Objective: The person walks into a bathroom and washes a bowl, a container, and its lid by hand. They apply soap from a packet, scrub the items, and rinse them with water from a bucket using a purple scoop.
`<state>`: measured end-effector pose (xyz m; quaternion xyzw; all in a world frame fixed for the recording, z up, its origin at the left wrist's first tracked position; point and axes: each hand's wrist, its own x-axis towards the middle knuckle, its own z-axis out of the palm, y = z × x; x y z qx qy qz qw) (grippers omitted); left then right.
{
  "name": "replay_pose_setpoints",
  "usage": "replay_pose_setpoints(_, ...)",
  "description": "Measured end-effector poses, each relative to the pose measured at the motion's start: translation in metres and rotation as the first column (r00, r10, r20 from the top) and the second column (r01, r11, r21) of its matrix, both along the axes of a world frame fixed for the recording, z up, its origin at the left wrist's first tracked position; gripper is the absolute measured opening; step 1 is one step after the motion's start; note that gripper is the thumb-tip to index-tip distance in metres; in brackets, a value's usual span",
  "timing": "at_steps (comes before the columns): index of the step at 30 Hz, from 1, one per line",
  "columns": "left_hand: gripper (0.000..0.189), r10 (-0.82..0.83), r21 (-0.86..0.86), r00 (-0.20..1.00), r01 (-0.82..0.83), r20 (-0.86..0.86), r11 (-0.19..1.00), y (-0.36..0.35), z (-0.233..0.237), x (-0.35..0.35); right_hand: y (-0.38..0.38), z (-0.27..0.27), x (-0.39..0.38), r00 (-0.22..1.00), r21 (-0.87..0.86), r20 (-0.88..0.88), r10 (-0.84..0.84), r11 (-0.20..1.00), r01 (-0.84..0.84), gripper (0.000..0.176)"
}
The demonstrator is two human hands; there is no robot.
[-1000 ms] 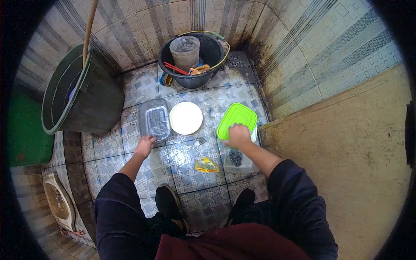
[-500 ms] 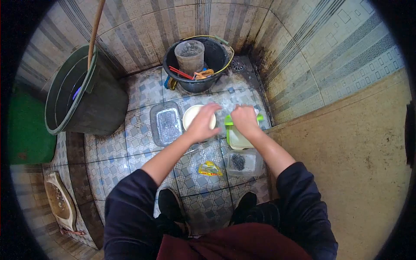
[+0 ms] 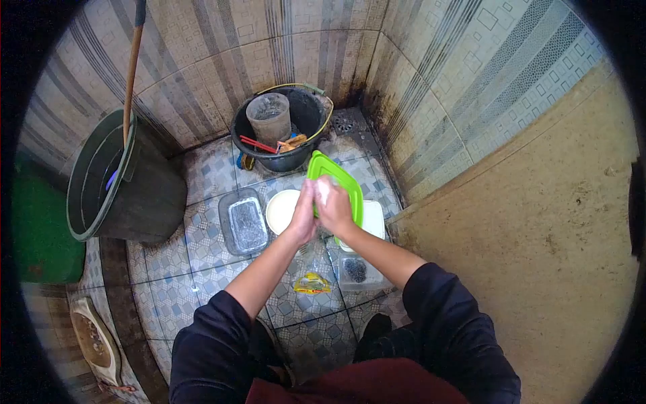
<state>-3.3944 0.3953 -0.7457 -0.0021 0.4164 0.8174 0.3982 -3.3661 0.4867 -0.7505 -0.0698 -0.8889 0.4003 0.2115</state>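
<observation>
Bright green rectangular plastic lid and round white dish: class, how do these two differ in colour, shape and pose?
Colour: the bright green rectangular plastic lid is vivid, while the round white dish is pale. Shape: the lid has four rounded corners; the dish is circular. Pose: the lid is held tilted, while the dish sits on the patterned tile floor. Shared: the right hand partly hides the lid, the left hand the dish.

- Floor [image 3: 165, 262], below my left hand [image 3: 305, 214] and right hand [image 3: 334, 207]
- Left of both: bowl [image 3: 278, 210], tray [image 3: 245, 223], bin [image 3: 153, 205]
- Right of both: white box [image 3: 374, 219]
- Nearer me: packet [image 3: 311, 283], clear box [image 3: 365, 286]
- Beyond: bucket [image 3: 282, 162]
</observation>
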Motion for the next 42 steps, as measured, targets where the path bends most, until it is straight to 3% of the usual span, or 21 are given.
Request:
replay_pose_setpoints(1, 0.048, 0.016, 0.037, 0.996, -0.02, 0.093, 0.999, -0.004, -0.001, -0.004, -0.003, 0.006, 0.001, 0.999, -0.013, 0.038, 0.027, 1.0, -0.026, 0.024)
replay_pose_setpoints(3, 0.043, 0.013, 0.047, 1.0, -0.014, 0.025, 0.999, -0.01, 0.004, -0.011, 0.003, 0.012, 0.002, 0.999, 0.019, 0.053, 0.008, 1.0, -0.009, 0.025)
replay_pose_setpoints(7, 0.064, 0.129, 0.042, 0.986, -0.125, -0.108, 0.991, -0.026, 0.04, -0.028, 0.047, -0.011, 0.003, 0.928, 0.075, 0.196, -0.317, 0.949, 0.308, 0.025)
replay_pose_setpoints(11, 0.078, -0.125, 0.014, 0.988, 0.127, -0.093, 0.992, -0.028, 0.046, -0.014, 0.059, -0.006, -0.016, 0.806, 0.052, 0.008, -0.591, 0.805, 0.59, 0.028)
replay_pose_setpoints(13, 0.084, -0.248, -0.041, 0.967, 0.246, -0.053, 0.968, -0.019, 0.048, -0.002, 0.03, 0.008, -0.027, 0.837, 0.026, -0.325, -0.441, 0.88, 0.474, 0.028)
replay_pose_setpoints(15, 0.086, -0.261, -0.044, 0.965, 0.26, -0.031, 0.965, -0.018, 0.037, 0.002, 0.008, 0.034, -0.019, 0.967, 0.01, -0.23, -0.107, 0.994, 0.113, 0.025)
replay_pose_setpoints(16, 0.084, -0.262, -0.051, 0.965, 0.263, 0.016, 0.963, -0.02, 0.036, 0.003, 0.012, 0.035, -0.022, 0.967, 0.012, -0.23, -0.109, 0.993, 0.115, 0.025)
replay_pose_setpoints(18, 0.082, -0.271, -0.06, 0.961, 0.275, 0.063, 0.96, -0.021, 0.036, 0.002, 0.02, 0.041, -0.03, 0.971, -0.02, 0.123, -0.203, 0.978, 0.207, 0.021)
replay_pose_setpoints(19, 0.082, -0.247, -0.064, 0.968, 0.25, 0.048, 0.966, -0.021, 0.037, 0.002, 0.017, 0.041, -0.028, 0.971, -0.022, 0.123, -0.207, 0.977, 0.211, 0.021)
replay_pose_setpoints(21, 0.08, -0.183, -0.066, 0.983, 0.184, 0.016, 0.981, -0.024, 0.037, -0.002, 0.006, 0.042, -0.02, 1.0, -0.061, -0.021, 0.017, 0.998, -0.018, 0.021)
replay_pose_setpoints(23, 0.081, 0.003, -0.017, 0.998, -0.005, -0.07, 1.0, -0.032, 0.019, -0.022, -0.01, 0.042, -0.013, 0.983, 0.029, -0.108, 0.148, 0.989, -0.145, 0.029)
replay_pose_setpoints(24, 0.081, 0.019, 0.064, 0.984, -0.008, -0.177, 0.998, -0.035, 0.022, -0.033, -0.008, 0.036, -0.012, 0.982, 0.065, -0.116, 0.151, 0.987, -0.145, 0.031)
replay_pose_setpoints(25, 0.08, 0.075, 0.136, 0.989, -0.058, -0.127, 0.989, -0.038, 0.043, -0.035, -0.003, 0.028, -0.014, 0.979, 0.103, -0.129, 0.155, 0.984, -0.142, 0.034)
replay_pose_setpoints(29, 0.084, 0.036, 0.077, 0.989, -0.025, -0.145, 0.997, -0.058, 0.059, -0.045, 0.036, -0.009, -0.021, 0.998, 0.213, 0.011, -0.068, 0.975, 0.064, 0.037)
replay_pose_setpoints(31, 0.087, -0.096, 0.075, 0.983, 0.108, -0.155, 0.991, -0.057, 0.054, -0.038, 0.044, -0.007, -0.02, 0.963, -0.016, 0.102, -0.249, 0.968, 0.252, 0.037)
replay_pose_setpoints(34, 0.09, -0.133, 0.039, 0.982, 0.139, -0.138, 0.989, -0.051, 0.036, -0.038, 0.017, 0.018, -0.019, 0.997, -0.068, 0.037, -0.065, 0.995, 0.067, 0.044)
replay_pose_setpoints(36, 0.08, -0.106, -0.014, 0.983, 0.105, -0.153, 0.994, -0.049, 0.033, -0.033, 0.0, 0.029, -0.017, 0.976, 0.157, -0.066, 0.205, 0.969, -0.193, 0.051)
replay_pose_setpoints(37, 0.08, -0.11, -0.011, 0.982, 0.109, -0.157, 0.994, -0.049, 0.032, -0.039, -0.008, 0.04, -0.014, 0.977, 0.161, -0.069, 0.201, 0.969, -0.188, 0.051)
replay_pose_setpoints(39, 0.065, 0.007, 0.074, 1.0, -0.008, 0.005, 0.997, -0.055, 0.037, -0.054, -0.018, 0.058, -0.007, 0.903, 0.213, 0.076, 0.423, 0.878, -0.429, 0.059)
replay_pose_setpoints(40, 0.045, -0.016, 0.057, 0.995, 0.022, -0.098, 0.998, -0.06, 0.045, -0.055, -0.016, 0.061, -0.005, 0.92, 0.386, 0.005, 0.392, 0.848, -0.363, 0.057)
replay_pose_setpoints(42, 0.043, 0.012, 0.04, 0.996, -0.008, -0.094, 0.999, -0.061, 0.049, -0.058, -0.006, 0.062, -0.011, 0.919, 0.331, 0.088, 0.384, 0.859, -0.391, 0.054)
